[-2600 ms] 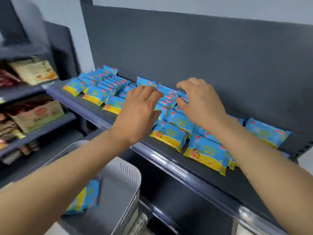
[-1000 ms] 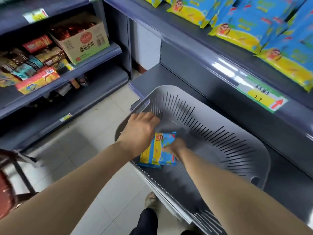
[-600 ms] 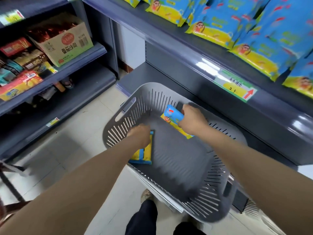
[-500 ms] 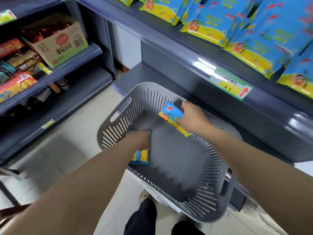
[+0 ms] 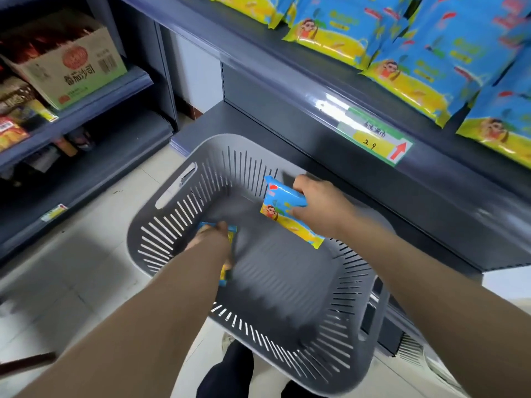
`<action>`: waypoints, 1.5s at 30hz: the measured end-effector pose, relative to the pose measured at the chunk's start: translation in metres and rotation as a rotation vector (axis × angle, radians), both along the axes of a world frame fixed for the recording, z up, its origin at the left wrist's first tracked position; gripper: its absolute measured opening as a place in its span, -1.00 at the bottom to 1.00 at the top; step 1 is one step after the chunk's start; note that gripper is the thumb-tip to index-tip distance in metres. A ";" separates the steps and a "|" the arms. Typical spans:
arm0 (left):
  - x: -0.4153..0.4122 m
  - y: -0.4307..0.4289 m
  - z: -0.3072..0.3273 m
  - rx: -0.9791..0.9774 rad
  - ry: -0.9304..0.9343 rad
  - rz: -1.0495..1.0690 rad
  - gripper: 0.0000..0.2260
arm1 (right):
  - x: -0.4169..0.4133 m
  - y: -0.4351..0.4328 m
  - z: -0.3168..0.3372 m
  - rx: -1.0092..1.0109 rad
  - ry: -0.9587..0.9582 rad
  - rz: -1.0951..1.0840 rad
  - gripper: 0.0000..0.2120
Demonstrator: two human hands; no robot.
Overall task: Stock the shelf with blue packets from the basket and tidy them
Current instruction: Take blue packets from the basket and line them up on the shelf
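— What is being held by the right hand (image 5: 319, 208)?

— A blue packet (image 5: 283, 209) is being grasped there; fingers and thumb are being wrapped round its upper end; it is being carried tilted inside the grey basket (image 5: 161, 225), near the far wall, with its yellow end being pointed down towards the basket's middle.

— And what is being done by the left hand (image 5: 212, 238)?

— A second packet (image 5: 232, 234) is being covered by it, low in the basket by the left wall; only blue and yellow edges are being shown beside the knuckles and wrist; that area is being blurred, so whether the fingers are being closed on the packet cannot be told.

— Where is the rest of the stock being displayed?

— The shelved packets (image 5: 339, 33) are being displayed in overlapping rows on the dark shelf (image 5: 273, 70) above the basket; a price label (image 5: 373, 136) with a red arrow is being carried on its front edge; a cardboard box (image 5: 71, 67) is being kept on a neighbouring shelf to the left.
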State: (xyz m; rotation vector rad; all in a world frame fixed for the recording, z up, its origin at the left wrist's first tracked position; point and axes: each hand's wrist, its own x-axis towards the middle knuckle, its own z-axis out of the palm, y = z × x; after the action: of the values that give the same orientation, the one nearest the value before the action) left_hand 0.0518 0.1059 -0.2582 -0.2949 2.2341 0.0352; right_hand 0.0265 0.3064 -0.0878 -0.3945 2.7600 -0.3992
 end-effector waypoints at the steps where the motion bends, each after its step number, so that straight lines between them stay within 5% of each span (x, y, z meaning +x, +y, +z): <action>1: 0.000 0.000 -0.002 -0.014 0.000 -0.034 0.09 | 0.000 0.001 0.001 -0.005 0.003 -0.006 -0.80; 5: -0.003 -0.003 -0.003 -0.003 0.009 -0.068 0.07 | 0.000 0.003 0.010 -0.022 0.024 -0.008 -0.79; 13: -0.009 0.003 0.060 0.138 0.276 -0.064 -0.65 | -0.001 0.001 0.043 -0.052 0.097 0.020 -0.79; 20: -0.024 0.036 0.180 0.569 0.224 0.205 -0.95 | -0.004 0.010 0.113 -0.075 0.259 0.021 -0.80; 23: -0.025 0.042 0.231 0.851 0.116 0.280 -0.77 | -0.007 0.023 0.156 -0.090 0.328 -0.007 -0.78; 27: -0.026 0.062 0.291 1.052 0.172 0.187 -0.78 | -0.009 0.050 0.210 -0.108 0.450 -0.060 -0.65; 32: -0.034 0.106 0.357 1.071 0.426 0.103 -0.79 | -0.002 0.098 0.266 -0.108 0.597 -0.146 -0.54; 36: -0.035 0.156 0.403 1.121 0.617 0.026 -0.47 | 0.009 0.151 0.300 -0.087 0.662 -0.226 -0.58; 45: -0.026 0.294 0.455 1.258 0.729 -0.187 -0.60 | 0.054 0.299 0.329 0.044 0.670 -0.459 -0.73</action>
State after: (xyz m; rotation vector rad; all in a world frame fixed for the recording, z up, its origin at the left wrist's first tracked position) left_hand 0.0259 0.3997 0.1967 0.7135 2.4087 1.5676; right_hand 0.0805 0.6051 0.2413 0.1695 3.5114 -0.3565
